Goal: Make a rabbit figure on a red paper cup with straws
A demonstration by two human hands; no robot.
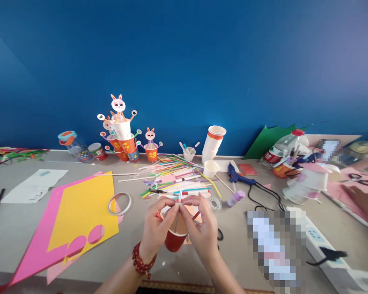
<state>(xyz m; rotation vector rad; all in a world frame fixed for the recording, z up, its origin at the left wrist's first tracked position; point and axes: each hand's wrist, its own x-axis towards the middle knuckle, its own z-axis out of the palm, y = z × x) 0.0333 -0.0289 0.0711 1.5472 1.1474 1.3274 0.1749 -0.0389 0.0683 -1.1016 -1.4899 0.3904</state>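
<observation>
A red paper cup [175, 241] stands on the table in front of me, with thin sticks that look like straws rising from it. Over its mouth, my left hand [158, 224] and my right hand [204, 226] meet, thumbs and forefingers pinched at the top of these pale straws. The fingertips hide most of what is pinched. Red straw-like ends show beside both hands. A beaded red bracelet [143, 261] circles my left wrist. Just beyond the fingers lies a pile of coloured straws and pens [174, 175].
Yellow paper [86, 204] and a tape roll [119, 203] lie left. Finished rabbit-faced cups [122, 134] stand at the back. A blue glue gun [241, 176], glue stick [236, 198] and power strip [322, 245] are right. Another person's hand [363, 202] rests near scissors [358, 179].
</observation>
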